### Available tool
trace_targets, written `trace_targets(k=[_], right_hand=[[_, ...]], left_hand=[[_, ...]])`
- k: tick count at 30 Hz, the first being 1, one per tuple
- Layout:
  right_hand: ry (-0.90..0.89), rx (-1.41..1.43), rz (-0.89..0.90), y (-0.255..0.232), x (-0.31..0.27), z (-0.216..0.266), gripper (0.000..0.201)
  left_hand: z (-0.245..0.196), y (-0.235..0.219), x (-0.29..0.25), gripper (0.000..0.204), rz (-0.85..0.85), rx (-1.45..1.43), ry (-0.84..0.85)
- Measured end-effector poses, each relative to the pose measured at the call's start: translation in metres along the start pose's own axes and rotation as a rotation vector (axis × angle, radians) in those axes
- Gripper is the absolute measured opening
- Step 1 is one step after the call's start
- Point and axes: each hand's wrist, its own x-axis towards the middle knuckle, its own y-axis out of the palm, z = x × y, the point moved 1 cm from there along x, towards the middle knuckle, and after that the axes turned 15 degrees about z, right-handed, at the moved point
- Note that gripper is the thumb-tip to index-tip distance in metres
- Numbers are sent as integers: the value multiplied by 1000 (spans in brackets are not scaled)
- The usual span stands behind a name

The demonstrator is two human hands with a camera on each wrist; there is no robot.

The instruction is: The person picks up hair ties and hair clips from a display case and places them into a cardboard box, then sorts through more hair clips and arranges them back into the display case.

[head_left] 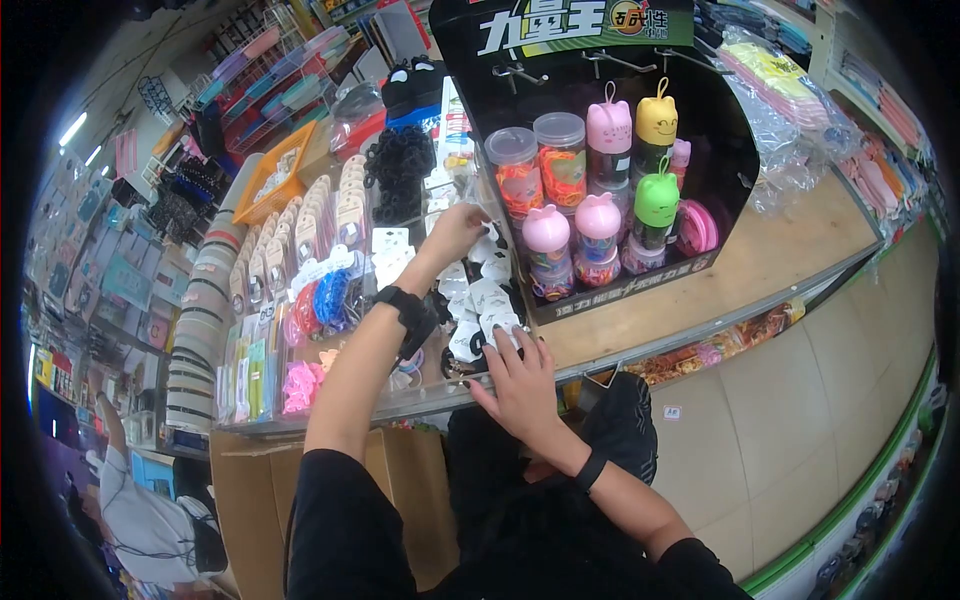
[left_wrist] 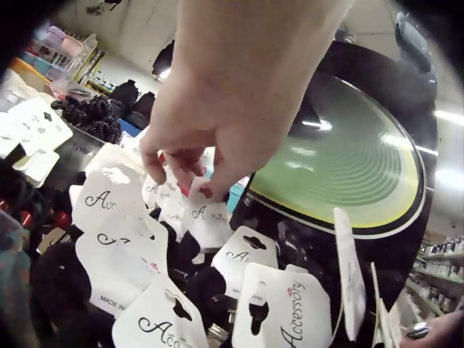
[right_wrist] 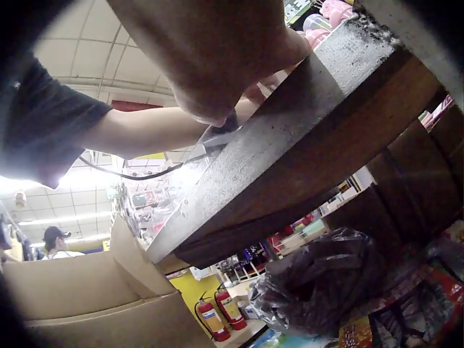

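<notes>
White "Accessory" cards (left_wrist: 283, 308) with black hair ties lie in a row in a tray section (head_left: 480, 295) beside the black display stand. At the far part of this row my left hand (head_left: 458, 232) reaches down. In the left wrist view its curled fingers and thumb pinch the top of a white hair tie card (left_wrist: 206, 217). Nearer the counter's front edge, my right hand (head_left: 520, 388) rests its spread fingertips on the near white cards (head_left: 499, 318). In the right wrist view the counter edge hides most of this hand's fingers.
The black display stand (head_left: 640, 283) with pink, yellow and green character jars rises to the right. Left are black coiled hair ties (head_left: 398, 172), blue bands (head_left: 330, 300) and an orange basket (head_left: 243, 208). A cardboard box (head_left: 258, 490) stands below the counter.
</notes>
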Motion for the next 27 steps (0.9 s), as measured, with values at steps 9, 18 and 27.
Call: trace_targets(k=[9, 18, 27], right_hand=[[5, -1, 4, 0, 0, 0, 45], [-2, -2, 6, 0, -1, -1, 44], [6, 44, 2, 2, -1, 0, 45]], left_hand=[[-43, -16, -15, 21, 101, 22, -44], [-54, -14, -31, 23, 328, -140, -66], [-27, -20, -36, 23, 316, -292, -198]])
